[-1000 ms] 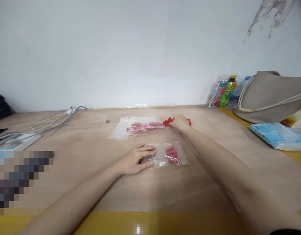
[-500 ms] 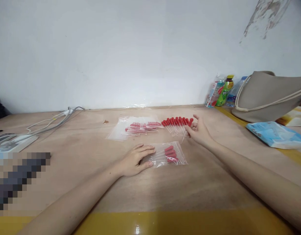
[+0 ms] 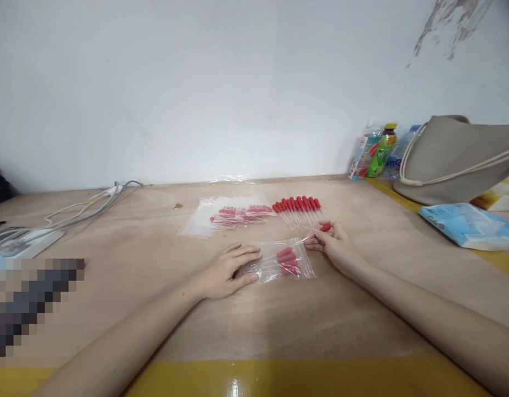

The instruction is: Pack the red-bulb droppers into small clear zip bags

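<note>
A clear zip bag (image 3: 266, 269) lies flat on the table with several red-bulbed droppers (image 3: 285, 255) inside, thin stems toward the left. My left hand (image 3: 231, 271) rests with fingers stretched on the bag's left end. Between the fingertips of my right hand (image 3: 335, 245) is a dropper (image 3: 325, 227), its red bulb up and to the right. Its thin stem slants down-left to the bag's upper right corner; whether the tip is inside I cannot tell. Behind, a row of loose red-bulbed droppers (image 3: 296, 204) lies side by side.
Left of the row, more filled clear bags (image 3: 241, 214) overlap. Bottles (image 3: 380, 151), a grey bag (image 3: 453, 157) and a blue-white packet (image 3: 465, 225) stand or lie at the right. Cables (image 3: 92, 204) and a power strip (image 3: 31, 242) lie at the left.
My right hand has drawn a dropper from the right end of the row and brought it nearer, to the bag's corner. My left hand has stayed on the bag.
</note>
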Demonstrator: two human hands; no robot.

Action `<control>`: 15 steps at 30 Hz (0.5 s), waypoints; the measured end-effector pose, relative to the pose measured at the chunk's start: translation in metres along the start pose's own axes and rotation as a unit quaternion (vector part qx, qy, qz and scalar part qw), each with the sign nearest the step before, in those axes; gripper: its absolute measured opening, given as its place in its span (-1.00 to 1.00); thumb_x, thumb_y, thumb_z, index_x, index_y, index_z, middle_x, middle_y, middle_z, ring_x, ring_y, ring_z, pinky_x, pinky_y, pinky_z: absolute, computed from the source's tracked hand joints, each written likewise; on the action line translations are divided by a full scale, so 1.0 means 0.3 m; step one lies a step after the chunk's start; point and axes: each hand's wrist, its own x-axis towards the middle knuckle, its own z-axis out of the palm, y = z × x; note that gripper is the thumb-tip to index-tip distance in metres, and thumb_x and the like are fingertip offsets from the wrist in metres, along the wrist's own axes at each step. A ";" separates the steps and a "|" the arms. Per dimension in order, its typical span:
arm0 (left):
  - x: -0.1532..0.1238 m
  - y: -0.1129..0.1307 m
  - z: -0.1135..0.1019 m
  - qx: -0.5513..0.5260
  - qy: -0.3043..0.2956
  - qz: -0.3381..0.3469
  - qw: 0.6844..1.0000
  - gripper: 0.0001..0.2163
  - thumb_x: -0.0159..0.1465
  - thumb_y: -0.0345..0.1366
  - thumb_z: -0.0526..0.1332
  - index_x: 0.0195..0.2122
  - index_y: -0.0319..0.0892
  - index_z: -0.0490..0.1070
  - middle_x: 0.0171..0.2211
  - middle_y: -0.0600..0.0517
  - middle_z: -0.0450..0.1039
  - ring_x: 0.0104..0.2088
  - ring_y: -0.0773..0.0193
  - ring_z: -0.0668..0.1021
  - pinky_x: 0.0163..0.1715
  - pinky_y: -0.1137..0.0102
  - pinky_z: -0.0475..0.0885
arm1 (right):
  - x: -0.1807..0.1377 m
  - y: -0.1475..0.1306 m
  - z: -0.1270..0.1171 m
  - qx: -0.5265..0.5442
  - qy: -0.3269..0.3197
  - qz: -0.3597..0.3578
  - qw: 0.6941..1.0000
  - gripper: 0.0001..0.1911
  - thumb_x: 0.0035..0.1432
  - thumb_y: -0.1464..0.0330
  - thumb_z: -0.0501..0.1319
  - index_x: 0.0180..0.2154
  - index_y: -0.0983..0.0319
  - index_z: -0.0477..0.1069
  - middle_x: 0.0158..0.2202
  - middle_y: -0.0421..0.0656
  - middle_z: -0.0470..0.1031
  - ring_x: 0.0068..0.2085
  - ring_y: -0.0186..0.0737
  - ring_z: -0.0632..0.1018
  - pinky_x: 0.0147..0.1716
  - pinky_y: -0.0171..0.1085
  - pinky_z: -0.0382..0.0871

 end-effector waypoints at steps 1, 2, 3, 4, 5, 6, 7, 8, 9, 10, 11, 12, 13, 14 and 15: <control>0.000 0.001 -0.001 0.000 -0.001 -0.001 1.000 -0.58 0.29 -0.11 0.08 0.16 -0.07 0.18 0.17 -0.05 0.20 0.16 0.15 0.27 0.20 0.10 0.05 | -0.007 -0.003 -0.002 -0.005 -0.007 0.003 1.000 -0.59 -0.10 0.39 0.23 -0.27 0.14 0.02 -0.50 -0.32 0.38 -0.52 -0.32 0.54 -0.44 -0.28 0.50; 0.000 0.002 -0.001 0.000 0.000 -0.002 1.000 -0.58 0.29 -0.11 0.08 0.16 -0.07 0.18 0.17 -0.05 0.20 0.16 0.15 0.28 0.20 0.10 0.06 | -0.014 -0.005 -0.005 -0.008 -0.012 0.003 1.000 -0.58 -0.10 0.38 0.24 -0.26 0.14 0.02 -0.50 -0.31 0.39 -0.52 -0.32 0.54 -0.44 -0.27 0.50; -0.001 0.003 -0.002 0.000 0.000 -0.002 1.000 -0.58 0.29 -0.11 0.08 0.15 -0.07 0.19 0.17 -0.06 0.20 0.16 0.15 0.28 0.19 0.10 0.07 | -0.019 -0.006 -0.008 -0.009 -0.015 0.001 1.000 -0.57 -0.10 0.36 0.25 -0.26 0.14 0.02 -0.50 -0.31 0.40 -0.52 -0.31 0.53 -0.45 -0.27 0.49; -0.001 0.004 -0.002 0.000 0.000 -0.002 1.000 -0.59 0.30 -0.12 0.08 0.15 -0.07 0.19 0.17 -0.06 0.20 0.16 0.15 0.28 0.19 0.10 0.07 | -0.023 -0.007 -0.011 -0.007 -0.016 -0.003 1.000 -0.56 -0.11 0.35 0.26 -0.26 0.14 0.02 -0.50 -0.31 0.40 -0.52 -0.31 0.53 -0.45 -0.27 0.49; -0.001 0.005 -0.002 0.001 0.001 -0.003 1.000 -0.59 0.30 -0.12 0.07 0.15 -0.08 0.19 0.17 -0.06 0.20 0.16 0.16 0.27 0.19 0.10 0.08 | -0.026 -0.007 -0.012 -0.003 -0.016 -0.007 1.000 -0.54 -0.12 0.34 0.28 -0.26 0.14 0.02 -0.50 -0.31 0.40 -0.52 -0.31 0.53 -0.45 -0.27 0.48; -0.001 0.006 -0.002 0.002 0.001 -0.003 1.000 -0.59 0.30 -0.12 0.07 0.15 -0.08 0.19 0.17 -0.06 0.20 0.17 0.16 0.27 0.19 0.11 0.08 | -0.029 -0.007 -0.013 0.004 -0.015 -0.011 1.000 -0.52 -0.13 0.33 0.29 -0.26 0.13 0.01 -0.49 -0.31 0.41 -0.52 -0.31 0.53 -0.45 -0.27 0.48; 0.000 0.007 -0.003 0.002 0.001 -0.004 1.000 -0.59 0.30 -0.11 0.07 0.15 -0.08 0.19 0.17 -0.05 0.20 0.17 0.16 0.27 0.19 0.11 0.08 | -0.031 -0.007 -0.013 0.012 -0.014 -0.014 1.000 -0.52 -0.14 0.33 0.31 -0.28 0.13 0.01 -0.49 -0.31 0.42 -0.51 -0.30 0.54 -0.43 -0.27 0.49; 0.000 0.008 -0.003 0.002 0.001 -0.003 1.000 -0.58 0.30 -0.11 0.07 0.15 -0.08 0.18 0.17 -0.05 0.20 0.16 0.16 0.27 0.19 0.12 0.09 | -0.033 -0.006 -0.012 0.021 -0.014 -0.013 1.000 -0.52 -0.14 0.32 0.32 -0.30 0.13 0.01 -0.49 -0.31 0.43 -0.49 -0.29 0.55 -0.41 -0.26 0.49; 0.000 0.008 -0.004 0.001 0.002 -0.003 1.000 -0.58 0.30 -0.11 0.07 0.16 -0.08 0.17 0.17 -0.05 0.20 0.16 0.15 0.27 0.19 0.12 0.09 | -0.034 -0.005 -0.011 0.031 -0.017 -0.008 0.999 -0.53 -0.14 0.32 0.32 -0.32 0.13 0.02 -0.48 -0.30 0.44 -0.46 -0.29 0.55 -0.38 -0.25 0.49; 0.000 0.009 -0.004 0.001 0.004 -0.002 1.000 -0.57 0.29 -0.11 0.08 0.16 -0.09 0.16 0.16 -0.04 0.21 0.16 0.15 0.27 0.19 0.13 0.10 | -0.035 -0.004 -0.009 0.041 -0.021 0.004 0.999 -0.55 -0.13 0.32 0.32 -0.34 0.14 0.03 -0.48 -0.28 0.44 -0.43 -0.28 0.56 -0.35 -0.24 0.49; 0.000 0.010 -0.005 0.000 0.007 -0.002 1.000 -0.56 0.29 -0.11 0.08 0.17 -0.09 0.15 0.16 -0.04 0.22 0.15 0.14 0.28 0.18 0.13 0.12 | -0.036 -0.003 -0.008 0.050 -0.029 0.020 0.998 -0.58 -0.11 0.31 0.32 -0.36 0.14 0.04 -0.48 -0.27 0.45 -0.41 -0.28 0.56 -0.31 -0.23 0.49; 0.000 0.011 -0.005 0.000 0.010 -0.002 1.000 -0.55 0.29 -0.11 0.08 0.18 -0.10 0.13 0.15 -0.04 0.22 0.15 0.14 0.28 0.17 0.14 0.13 | -0.035 -0.002 -0.008 0.055 -0.040 0.035 0.997 -0.61 -0.09 0.30 0.32 -0.38 0.15 0.07 -0.48 -0.25 0.45 -0.40 -0.28 0.56 -0.29 -0.23 0.48; 0.000 0.011 -0.005 0.000 0.013 -0.003 1.000 -0.54 0.29 -0.11 0.09 0.19 -0.11 0.12 0.15 -0.05 0.23 0.14 0.13 0.28 0.17 0.14 0.15 | -0.034 0.000 -0.009 0.055 -0.053 0.048 0.996 -0.63 -0.09 0.30 0.32 -0.39 0.16 0.10 -0.47 -0.24 0.46 -0.39 -0.29 0.55 -0.27 -0.24 0.47; 0.000 0.011 -0.005 0.000 0.014 -0.003 1.000 -0.53 0.29 -0.11 0.09 0.19 -0.11 0.11 0.15 -0.05 0.23 0.14 0.12 0.29 0.16 0.14 0.16 | -0.032 0.003 -0.012 0.046 -0.067 0.056 0.995 -0.66 -0.09 0.29 0.32 -0.40 0.18 0.14 -0.47 -0.23 0.45 -0.39 -0.32 0.54 -0.27 -0.26 0.46; 0.000 0.011 -0.005 -0.001 0.015 -0.003 1.000 -0.53 0.29 -0.11 0.09 0.19 -0.12 0.10 0.14 -0.06 0.23 0.14 0.11 0.29 0.16 0.13 0.16 | -0.030 0.005 -0.015 0.028 -0.083 0.058 0.994 -0.67 -0.11 0.28 0.34 -0.41 0.20 0.19 -0.47 -0.23 0.45 -0.40 -0.34 0.53 -0.28 -0.29 0.45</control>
